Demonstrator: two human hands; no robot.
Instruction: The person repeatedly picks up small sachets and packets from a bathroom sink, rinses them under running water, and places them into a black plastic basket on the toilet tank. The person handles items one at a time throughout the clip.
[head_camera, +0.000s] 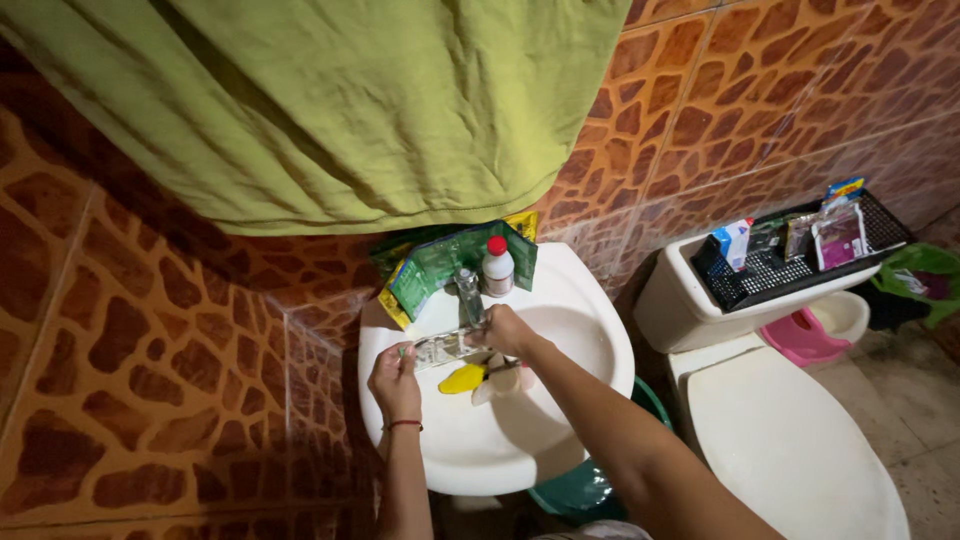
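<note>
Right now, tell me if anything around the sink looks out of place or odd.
A few things. Green packets are crammed behind the tap, leaning askew on the white sink rim. A large green cloth hangs low over it. Both the left hand and right hand hold a clear object. Nothing looks spilled.

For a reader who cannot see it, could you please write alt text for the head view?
Two bare hands hold a small clear bottle over a white sink, the left hand at one end and the right hand by the tap. A green towel hangs above on brown tiles; a white toilet stands alongside.
</note>
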